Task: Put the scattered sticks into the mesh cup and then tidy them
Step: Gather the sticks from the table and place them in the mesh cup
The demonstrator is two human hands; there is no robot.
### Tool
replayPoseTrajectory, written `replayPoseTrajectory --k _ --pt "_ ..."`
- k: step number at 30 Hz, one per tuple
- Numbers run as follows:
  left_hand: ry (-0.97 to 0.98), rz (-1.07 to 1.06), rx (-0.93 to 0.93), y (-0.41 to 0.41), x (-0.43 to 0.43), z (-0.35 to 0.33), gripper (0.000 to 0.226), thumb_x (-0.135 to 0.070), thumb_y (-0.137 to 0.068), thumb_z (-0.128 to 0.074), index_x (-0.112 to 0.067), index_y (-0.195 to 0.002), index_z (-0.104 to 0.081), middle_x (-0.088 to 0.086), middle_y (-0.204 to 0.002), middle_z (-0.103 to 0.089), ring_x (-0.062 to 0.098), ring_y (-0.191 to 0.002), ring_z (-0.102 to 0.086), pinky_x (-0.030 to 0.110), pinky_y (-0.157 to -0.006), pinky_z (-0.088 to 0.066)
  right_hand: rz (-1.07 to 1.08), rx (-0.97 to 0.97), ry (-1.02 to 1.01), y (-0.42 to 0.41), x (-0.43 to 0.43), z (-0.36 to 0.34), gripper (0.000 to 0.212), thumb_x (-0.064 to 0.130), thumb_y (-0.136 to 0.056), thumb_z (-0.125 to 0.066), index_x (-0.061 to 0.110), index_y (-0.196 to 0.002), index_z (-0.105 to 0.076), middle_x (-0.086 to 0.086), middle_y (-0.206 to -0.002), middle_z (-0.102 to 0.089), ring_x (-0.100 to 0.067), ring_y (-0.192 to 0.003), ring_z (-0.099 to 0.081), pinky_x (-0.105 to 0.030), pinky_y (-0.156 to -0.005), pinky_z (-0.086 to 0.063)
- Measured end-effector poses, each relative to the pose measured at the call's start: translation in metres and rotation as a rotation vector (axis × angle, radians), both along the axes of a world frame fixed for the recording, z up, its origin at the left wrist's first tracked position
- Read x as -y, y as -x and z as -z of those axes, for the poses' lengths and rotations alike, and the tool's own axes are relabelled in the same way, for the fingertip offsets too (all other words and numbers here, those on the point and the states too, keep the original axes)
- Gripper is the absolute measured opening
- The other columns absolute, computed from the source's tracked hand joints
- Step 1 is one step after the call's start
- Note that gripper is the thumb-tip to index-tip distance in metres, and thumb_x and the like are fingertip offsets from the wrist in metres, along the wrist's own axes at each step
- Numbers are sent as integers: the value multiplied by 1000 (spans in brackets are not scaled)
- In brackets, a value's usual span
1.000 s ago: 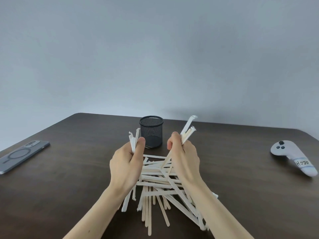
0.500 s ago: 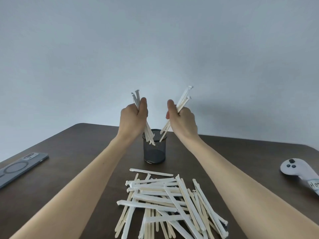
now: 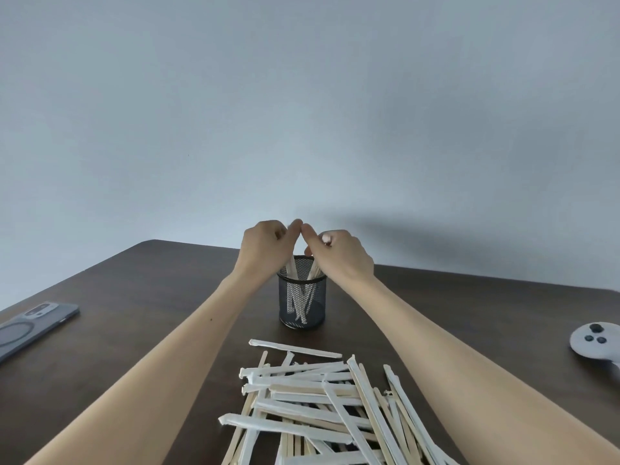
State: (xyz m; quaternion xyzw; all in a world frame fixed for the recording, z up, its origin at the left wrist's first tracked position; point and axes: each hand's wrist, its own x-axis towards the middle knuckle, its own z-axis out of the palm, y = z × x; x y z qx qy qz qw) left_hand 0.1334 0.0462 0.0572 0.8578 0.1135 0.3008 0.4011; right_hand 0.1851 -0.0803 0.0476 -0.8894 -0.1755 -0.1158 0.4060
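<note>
Where the two forearms converge above the mesh cup (image 3: 302, 307), the left hand (image 3: 263, 251) has its fingers curled in around the upper ends of a few sticks (image 3: 292, 267), which slant down out of its palm into the cup. The right hand (image 3: 340, 256) is clenched the same way on its own sticks, which drop from under its fingers at 1 o'clock of the cup's mouth. How firmly either hand presses cannot be told, since the knuckles hide the contact. The thumb tips meet in a peak above the rim. Both wrists bend downward, with the backs of the hands toward the camera.

The cup is a black wire-mesh cylinder with a solid rim, upright on the dark, wood-grained table (image 3: 134, 330). Pale stick lengths show through its weave down to the base. At 6 o'clock from the cup, near it but not touching, lies the loose pile (image 3: 318, 407) of thin, flat wooden strips and white paper-wrapped ones. They lie criss-crossed, many running from 9 to 3 o'clock, and those on the right slant toward 5 o'clock.

At 9 o'clock on the table a grey phone (image 3: 33, 325) lies back up, a ring marked on it. At 3 o'clock rests a white controller (image 3: 595, 342) with dark buttons.
</note>
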Motion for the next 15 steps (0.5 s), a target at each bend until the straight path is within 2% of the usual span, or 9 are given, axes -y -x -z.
replayPoseTrajectory --k 2,5,7,8,10,13,15 --pt "6 -6 -17 5 -2 1 50 -43 -101 -56 -3 -71 -61 1 -60 -60 15 -57 -49 27 -54 -36 -13 -34 0 5 5 -1 65 71 -89 -37 18 -86 -75 8 -76 -75 -18 -85 -68 -33 -77 -48" --pt "29 -10 -14 16 -8 4 42 -47 -99 -59 -8 -96 -72 -4 -83 -69 15 -63 -55 28 -59 -41 -39 -66 -31 21 17 -4 55 69 -90 -42 21 -99 -69 17 -68 -68 -13 -88 -62 -34 -83 -45" --pt "59 -48 9 30 -9 5 46 -52 -98 -59 -10 -115 -69 -3 -106 -70 21 -75 -60 32 -68 -46 3 -54 -50 34 31 -4 57 71 -89 -45 24 -116 -63 16 -83 -65 -14 -93 -58 -34 -82 -41" --pt "72 -72 19 40 -10 6 47 -52 -98 -58 -11 -119 -68 -3 -111 -69 22 -84 -62 33 -72 -47 30 -41 -41 42 39 -2 58 71 -88 -46 26 -121 -61 14 -89 -64 -15 -94 -58 -34 -81 -42" --pt "43 -99 0 66 -8 9 41 -50 -98 -58 -14 -115 -69 -5 -109 -69 21 -98 -64 32 -79 -46 73 -14 17 60 58 8 56 67 -88 -49 27 -125 -59 11 -100 -67 -17 -101 -63 -34 -82 -46" --pt "-227 -81 -219 108 1 30 37 -61 -93 -59 -29 -105 -71 -14 -99 -72 15 -97 -68 31 -79 -51 67 10 202 94 85 31 51 63 -89 -52 29 -125 -62 10 -115 -68 -16 -105 -65 -34 -85 -51" --pt "-438 -17 -376 130 12 45 43 -71 -88 -58 -35 -110 -69 -19 -103 -72 9 -99 -68 31 -81 -52 48 13 338 115 97 44 58 68 -88 -50 26 -127 -63 7 -118 -65 -16 -103 -65 -35 -83 -53"
